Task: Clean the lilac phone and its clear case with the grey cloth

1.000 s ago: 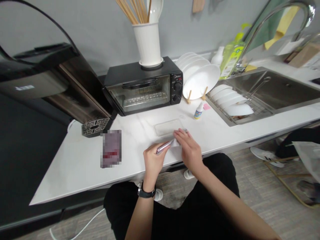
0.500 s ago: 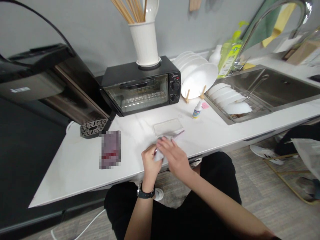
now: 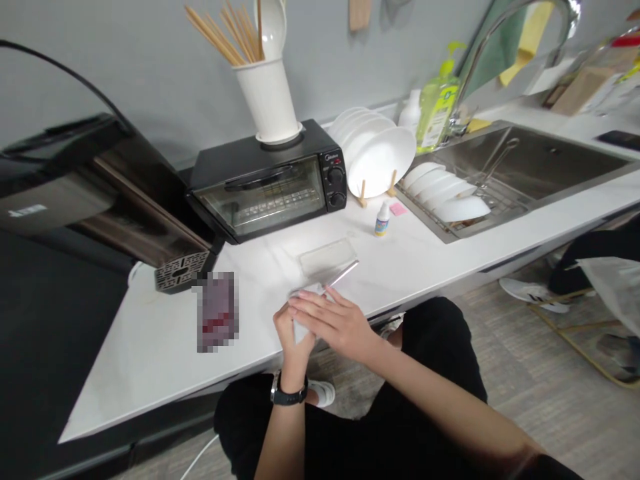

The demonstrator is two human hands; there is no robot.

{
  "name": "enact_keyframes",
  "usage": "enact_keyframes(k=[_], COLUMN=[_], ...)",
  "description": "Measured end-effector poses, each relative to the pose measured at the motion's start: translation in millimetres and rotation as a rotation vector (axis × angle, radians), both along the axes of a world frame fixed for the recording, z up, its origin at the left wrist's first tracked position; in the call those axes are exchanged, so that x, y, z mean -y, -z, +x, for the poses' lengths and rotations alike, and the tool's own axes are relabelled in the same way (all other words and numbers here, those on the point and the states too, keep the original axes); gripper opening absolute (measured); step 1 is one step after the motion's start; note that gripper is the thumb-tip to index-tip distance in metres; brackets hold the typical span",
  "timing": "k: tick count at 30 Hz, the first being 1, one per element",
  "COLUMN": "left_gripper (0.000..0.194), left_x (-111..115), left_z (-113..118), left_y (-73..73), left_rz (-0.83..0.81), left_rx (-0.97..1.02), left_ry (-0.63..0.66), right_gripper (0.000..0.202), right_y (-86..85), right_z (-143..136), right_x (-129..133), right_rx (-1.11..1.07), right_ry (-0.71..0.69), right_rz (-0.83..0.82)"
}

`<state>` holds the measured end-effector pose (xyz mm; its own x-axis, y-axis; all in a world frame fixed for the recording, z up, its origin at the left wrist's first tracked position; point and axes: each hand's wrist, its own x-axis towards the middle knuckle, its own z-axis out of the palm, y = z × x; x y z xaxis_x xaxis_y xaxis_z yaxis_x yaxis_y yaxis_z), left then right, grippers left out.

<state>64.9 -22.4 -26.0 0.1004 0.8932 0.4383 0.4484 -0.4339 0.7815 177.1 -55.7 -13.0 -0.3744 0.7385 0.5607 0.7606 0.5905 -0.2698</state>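
At the counter's front edge, my left hand (image 3: 291, 333) is closed around a pale grey cloth (image 3: 301, 331), a watch on its wrist. My right hand (image 3: 337, 325) presses over the same cloth from the right, its fingers together and bent across the left hand. A thin, flat thing with a shiny edge (image 3: 345, 271) sticks out beyond my right fingers; the rest of it is hidden. Just behind lies a clear, flat rectangular piece (image 3: 327, 257), like a case or tray. A small white spray bottle (image 3: 383, 220) stands farther back, beside a pink slip (image 3: 399, 209).
A pixelated purple-grey rectangle (image 3: 218, 311) is at the left. Behind are a black coffee machine (image 3: 183, 267), a toaster oven (image 3: 270, 193) bearing a utensil pot (image 3: 267, 97), and racked plates (image 3: 383, 163). The sink (image 3: 550, 180) holds bowls (image 3: 460, 207). Another person's shoe (image 3: 530, 293) shows at right.
Both hands and the cloth have shifted slightly left and down in view. More of the thin thing's shiny edge shows now. The whole view has turned a little.
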Motion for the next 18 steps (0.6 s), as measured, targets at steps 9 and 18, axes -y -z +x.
enact_keyframes(k=[9, 18], left_gripper=[0.024, 0.019], left_x=[6, 5], left_z=[10, 23], left_y=[-15.9, -25.1], left_rz=[-0.014, -0.079], left_rx=[0.196, 0.159], left_ry=[-0.291, -0.181], right_gripper=[0.044, 0.039], right_y=[9.4, 4.4], right_z=[37, 11], right_x=[-10, -3], right_rx=[-0.322, -0.444], right_ry=[0.305, 0.313], right_rz=[-0.075, -0.145])
